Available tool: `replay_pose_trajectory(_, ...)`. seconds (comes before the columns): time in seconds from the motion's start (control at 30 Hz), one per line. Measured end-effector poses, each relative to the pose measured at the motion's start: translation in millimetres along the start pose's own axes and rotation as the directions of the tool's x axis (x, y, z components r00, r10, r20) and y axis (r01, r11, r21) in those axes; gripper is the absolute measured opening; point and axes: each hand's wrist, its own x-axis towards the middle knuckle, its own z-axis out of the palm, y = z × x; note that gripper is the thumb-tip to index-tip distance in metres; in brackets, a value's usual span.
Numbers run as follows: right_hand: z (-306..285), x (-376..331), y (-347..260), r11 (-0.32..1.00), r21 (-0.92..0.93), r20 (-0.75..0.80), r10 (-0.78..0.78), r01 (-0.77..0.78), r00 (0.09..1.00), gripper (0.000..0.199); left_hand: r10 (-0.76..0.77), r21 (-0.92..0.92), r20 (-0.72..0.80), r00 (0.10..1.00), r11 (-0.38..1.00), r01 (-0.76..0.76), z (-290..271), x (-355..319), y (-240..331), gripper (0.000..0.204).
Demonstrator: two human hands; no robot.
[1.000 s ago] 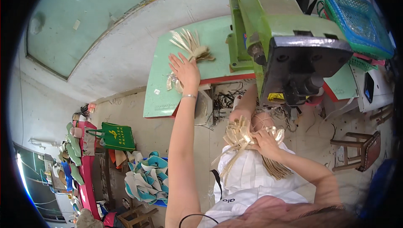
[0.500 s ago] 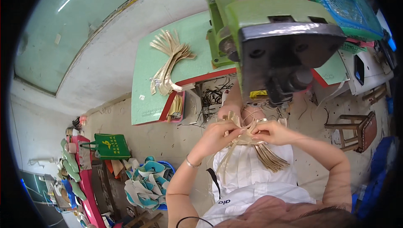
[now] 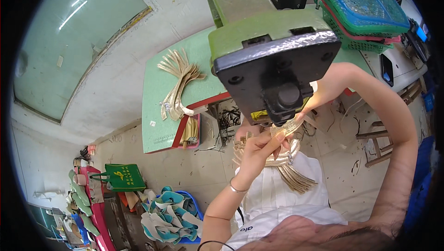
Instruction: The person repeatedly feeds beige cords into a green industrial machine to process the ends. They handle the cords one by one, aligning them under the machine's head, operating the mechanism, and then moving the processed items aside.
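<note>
Two bare hands are seen from above, brought together beneath the black-faced head of a green machine (image 3: 277,61). By the left hand (image 3: 260,153), a shiny gold strip (image 3: 286,130) is pinched between thumb and fingers, with no gap left around it; the strip is held just below the machine's black fitting (image 3: 282,101), and whether the two touch cannot be told. The right hand (image 3: 320,97) is reached in from the right, its arm bent wide, and its fingertips are placed at the strip's upper end; since they are partly covered by the machine and washed out by a bright glow, how tightly they are closed cannot be told. A bracelet (image 3: 238,188) is worn on the left wrist.

Below the hands, a bundle of gold strips (image 3: 298,177) is spread over white clothing (image 3: 282,200) on the lap. To the left, another gold bundle (image 3: 178,87), fanned at its far end, is laid on a green tabletop (image 3: 155,98) edged in red. White and teal pieces (image 3: 169,218) are heaped in a blue tub (image 3: 196,205) on the lower left, near a green bag (image 3: 124,177). At upper right, blue and green baskets (image 3: 363,6) are stacked.
</note>
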Motion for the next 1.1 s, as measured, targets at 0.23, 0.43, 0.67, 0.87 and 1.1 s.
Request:
replay_pose_trajectory(0.23, 0, 25, 39, 0.945, -0.082, -0.093, -0.323, 0.316, 0.942, 0.041, 0.102, -0.01, -0.073, 0.992, 0.995, -0.103, -5, 3, -6, 0.027)
replay_pose_trajectory(0.43, 6, 26, 30, 0.936, 0.046, -0.128, -0.34, 0.348, 0.931, 0.053, 0.154, 0.106, -0.26, 0.953, 0.986, -0.131, -21, -15, 10, 0.023)
replay_pose_trajectory(0.67, 12, 15, 22, 0.884, -0.029, -0.185, -0.464, 0.467, 0.866, 0.027, 0.143, 0.037, -0.389, 0.91, 0.99, -0.139, -70, -7, 33, 0.021)
replay_pose_trajectory(0.87, 13, 16, 31, 0.918, -0.116, -0.184, -0.394, 0.378, 0.9, 0.021, 0.306, 0.135, -0.608, 0.732, 0.949, -0.285, -86, -4, 46, 0.017)
replay_pose_trajectory(1.1, 20, 17, 26, 0.845, 0.022, -0.232, -0.515, 0.534, 0.825, 0.035, 0.646, 0.662, -0.196, 0.738, 0.642, -0.386, -14, -64, 43, 0.023)
